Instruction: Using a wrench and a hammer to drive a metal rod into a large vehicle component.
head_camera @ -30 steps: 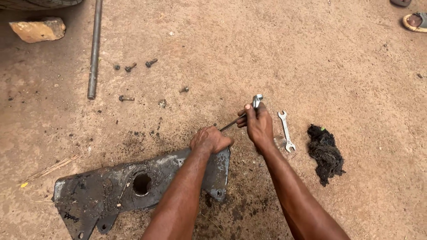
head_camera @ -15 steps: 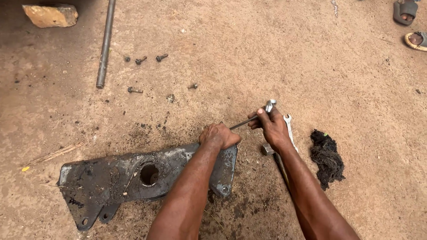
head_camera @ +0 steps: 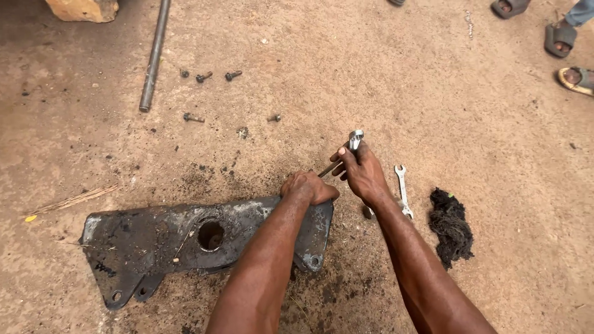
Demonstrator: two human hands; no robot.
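I log: dark grey grease-blackened metal bracket [head_camera: 185, 238], silver spanner [head_camera: 403, 188], black rag [head_camera: 451, 226], reddish-brown dirt floor [head_camera: 383, 74].

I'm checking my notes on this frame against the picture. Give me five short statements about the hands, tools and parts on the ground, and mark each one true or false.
1. The right hand grips a shiny metal tool. True.
2. The left hand rests on the upper right edge of the dark metal bracket. True.
3. The open-ended spanner is held in the left hand. False: it lies on the dirt just right of the right hand.
4. The black greasy rag is draped over the bracket. False: it lies on the ground, right of the spanner.
5. Loose bolts lie beside a long metal rod. True.
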